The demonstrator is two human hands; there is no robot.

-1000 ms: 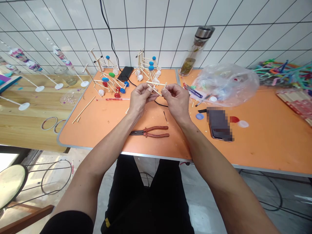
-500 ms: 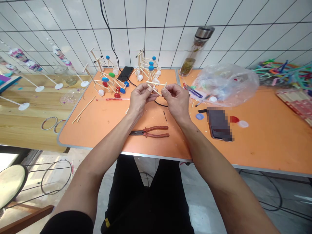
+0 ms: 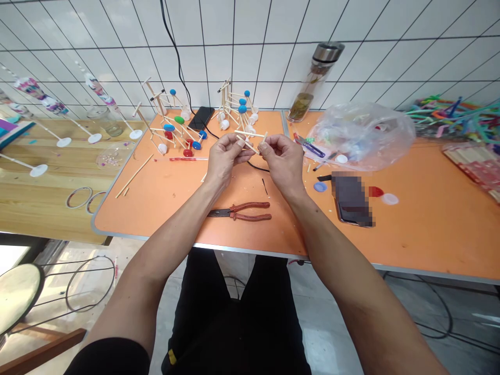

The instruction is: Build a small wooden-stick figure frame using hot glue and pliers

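Note:
Between my two hands, above the orange table, is a small frame of thin wooden sticks (image 3: pixel 251 135). My left hand (image 3: pixel 226 158) pinches its left end, fingers closed. On the other side, my right hand (image 3: pixel 284 160) grips the right end between thumb and fingers, near a short upright piece. Just how the sticks join is hidden by the fingertips. Nearer my body, pliers with red-brown handles (image 3: pixel 252 211) lie on the table, their jaws pointing left beside my left forearm. Behind my hands stand stick models with coloured caps (image 3: pixel 179 125) and another such model (image 3: pixel 236 104).
Loose sticks (image 3: pixel 135 176) lie at the left. A glass tea bottle (image 3: pixel 312 83) stands by the tiled wall, beside a clear plastic bag (image 3: pixel 359 135). Blue-handled scissors (image 3: pixel 312 147) and a phone (image 3: pixel 352 200) lie right of my hands. A second phone (image 3: pixel 201 119) is at the back.

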